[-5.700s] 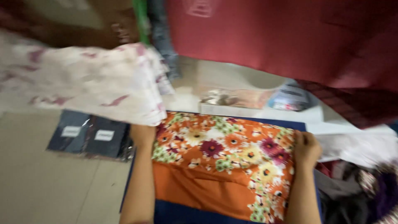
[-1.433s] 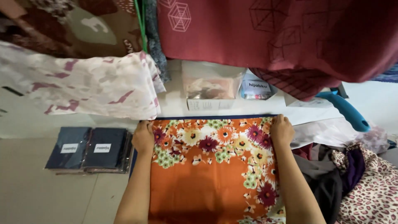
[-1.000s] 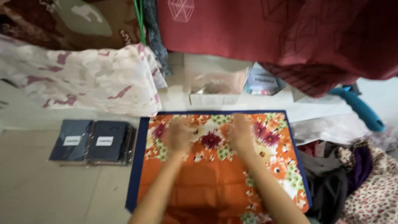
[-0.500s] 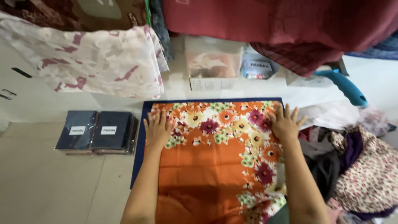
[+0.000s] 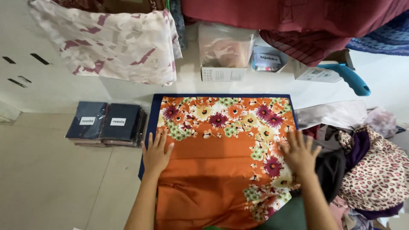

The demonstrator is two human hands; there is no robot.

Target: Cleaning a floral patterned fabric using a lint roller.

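Observation:
An orange cloth with a floral border (image 5: pixel 213 157) lies spread flat on a dark blue board (image 5: pixel 152 111) on the floor. My left hand (image 5: pixel 156 153) rests flat on the cloth's left edge, fingers spread. My right hand (image 5: pixel 299 154) lies flat on the flowered right edge, fingers spread too. Neither hand grips anything. A green garment edge (image 5: pixel 283 217) shows near my right forearm.
Two stacks of dark blue packets in clear wrap (image 5: pixel 106 123) lie left of the board. A heap of clothes with a leopard print piece (image 5: pixel 375 174) sits on the right. Small boxes (image 5: pixel 224 53), a blue-handled tool (image 5: pixel 351 79) and hanging fabrics (image 5: pixel 115 42) line the far wall.
Both hands have slid from the cloth's far corners toward me along its side edges, palms flat. The view has tilted down, so more of the cloth shows.

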